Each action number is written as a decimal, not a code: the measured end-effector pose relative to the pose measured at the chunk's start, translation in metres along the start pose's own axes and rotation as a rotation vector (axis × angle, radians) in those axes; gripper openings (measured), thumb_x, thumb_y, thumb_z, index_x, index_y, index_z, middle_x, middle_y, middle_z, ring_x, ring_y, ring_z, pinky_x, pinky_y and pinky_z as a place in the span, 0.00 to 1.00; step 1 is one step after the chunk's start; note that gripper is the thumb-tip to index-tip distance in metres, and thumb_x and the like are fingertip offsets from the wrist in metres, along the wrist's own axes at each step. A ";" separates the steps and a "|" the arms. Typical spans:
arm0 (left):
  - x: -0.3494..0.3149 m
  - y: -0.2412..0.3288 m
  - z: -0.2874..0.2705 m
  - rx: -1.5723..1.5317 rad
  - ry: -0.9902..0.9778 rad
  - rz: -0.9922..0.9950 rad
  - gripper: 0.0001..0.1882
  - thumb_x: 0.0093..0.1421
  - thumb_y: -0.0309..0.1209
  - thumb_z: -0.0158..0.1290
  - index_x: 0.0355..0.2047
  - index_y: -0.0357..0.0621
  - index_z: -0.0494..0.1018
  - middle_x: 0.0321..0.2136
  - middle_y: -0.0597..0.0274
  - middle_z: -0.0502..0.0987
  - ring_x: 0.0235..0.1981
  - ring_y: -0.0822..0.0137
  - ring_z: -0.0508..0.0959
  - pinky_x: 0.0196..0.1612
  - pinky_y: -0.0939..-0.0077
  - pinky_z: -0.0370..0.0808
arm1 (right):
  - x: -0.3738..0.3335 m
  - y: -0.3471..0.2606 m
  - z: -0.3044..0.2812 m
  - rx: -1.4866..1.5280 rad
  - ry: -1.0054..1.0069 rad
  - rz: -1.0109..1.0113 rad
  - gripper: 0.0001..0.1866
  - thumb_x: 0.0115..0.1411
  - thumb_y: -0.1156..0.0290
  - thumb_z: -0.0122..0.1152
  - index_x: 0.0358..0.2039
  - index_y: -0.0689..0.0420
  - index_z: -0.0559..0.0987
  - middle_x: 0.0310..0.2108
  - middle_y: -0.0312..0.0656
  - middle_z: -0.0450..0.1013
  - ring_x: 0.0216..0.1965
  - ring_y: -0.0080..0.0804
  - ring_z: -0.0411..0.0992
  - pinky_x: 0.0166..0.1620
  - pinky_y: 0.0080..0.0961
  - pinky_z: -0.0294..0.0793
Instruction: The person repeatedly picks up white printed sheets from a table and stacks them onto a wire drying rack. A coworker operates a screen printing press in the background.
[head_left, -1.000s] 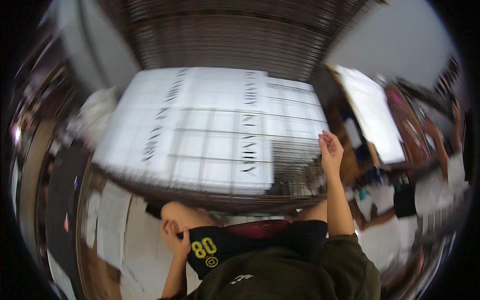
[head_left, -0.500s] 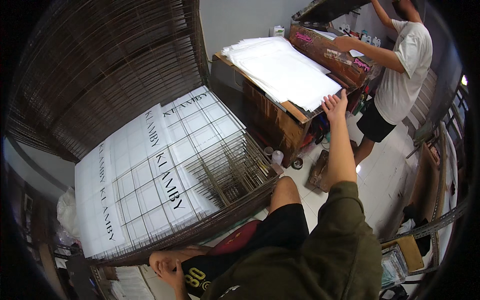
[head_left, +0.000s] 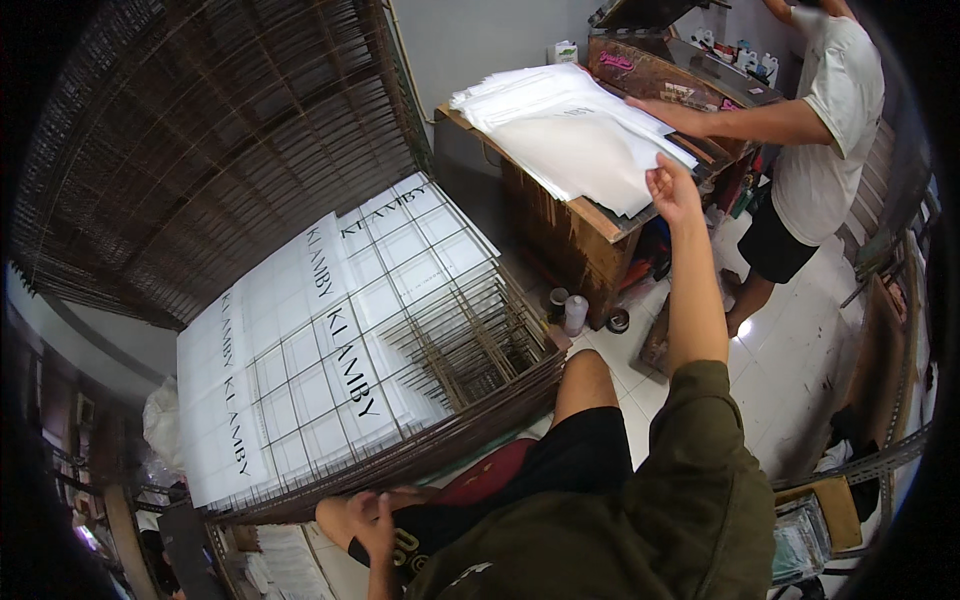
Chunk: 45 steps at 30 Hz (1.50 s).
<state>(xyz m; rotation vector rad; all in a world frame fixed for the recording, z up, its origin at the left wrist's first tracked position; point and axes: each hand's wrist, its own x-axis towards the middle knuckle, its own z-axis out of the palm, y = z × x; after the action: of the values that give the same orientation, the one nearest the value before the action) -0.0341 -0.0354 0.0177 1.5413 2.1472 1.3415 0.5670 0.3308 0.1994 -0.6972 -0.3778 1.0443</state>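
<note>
Now | right hand (head_left: pixel 672 190) at paper stack (head_left: pixel 575 135) edge (fingers touching) | left hand (head_left: pixel 375 520) low

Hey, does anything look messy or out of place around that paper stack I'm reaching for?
Slightly. The stack of white sheets is fanned out unevenly, and its front edge overhangs the wooden table right where your right hand reaches. Nothing looks spilled or torn. Your left hand rests low by your lap.

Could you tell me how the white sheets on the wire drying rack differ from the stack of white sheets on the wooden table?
The sheets on the wire drying rack lie side by side in one layer under a wire grid and show black lettering. The stack of sheets on the wooden table is piled thick, uncovered, its top mostly blank. The right hand reaches the stack's edge; the left hand rests at the lap. Both are white sheets.
</note>
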 end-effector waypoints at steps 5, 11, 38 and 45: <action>0.039 0.150 0.048 -0.251 -0.428 0.277 0.14 0.48 0.31 0.60 0.34 0.38 0.72 0.34 0.56 0.75 0.36 0.63 0.75 0.41 0.71 0.71 | -0.066 0.056 0.024 0.047 -0.100 0.061 0.09 0.56 0.72 0.56 0.37 0.58 0.70 0.33 0.36 0.70 0.36 0.28 0.69 0.45 0.28 0.71; 0.138 0.296 0.157 -0.751 -0.852 0.116 0.30 0.52 0.43 0.59 0.47 0.35 0.66 0.40 0.54 0.71 0.45 0.68 0.70 0.47 0.75 0.68 | -0.143 0.083 0.086 0.175 -0.053 -0.125 0.12 0.58 0.75 0.53 0.43 0.60 0.66 0.43 0.41 0.68 0.43 0.32 0.69 0.47 0.31 0.70; 0.213 0.192 -0.182 -1.132 -0.274 -0.342 0.21 0.54 0.37 0.42 0.41 0.31 0.68 0.34 0.53 0.74 0.33 0.62 0.77 0.37 0.67 0.75 | -0.283 0.197 0.071 -0.086 -0.758 0.690 0.09 0.55 0.77 0.53 0.38 0.59 0.68 0.38 0.41 0.73 0.39 0.30 0.73 0.42 0.28 0.75; 0.180 0.045 -0.221 -0.868 0.000 -0.464 0.15 0.52 0.34 0.49 0.35 0.33 0.70 0.30 0.57 0.74 0.31 0.67 0.76 0.36 0.71 0.74 | -0.311 0.232 0.083 -0.602 -0.926 0.617 0.13 0.51 0.85 0.53 0.37 0.60 0.71 0.28 0.34 0.74 0.27 0.19 0.71 0.30 0.14 0.70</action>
<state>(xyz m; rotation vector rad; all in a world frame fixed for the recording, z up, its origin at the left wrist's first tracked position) -0.2161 -0.0077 0.2394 0.6565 1.4292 1.7200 0.2204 0.1585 0.1119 -0.8490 -1.3794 1.8583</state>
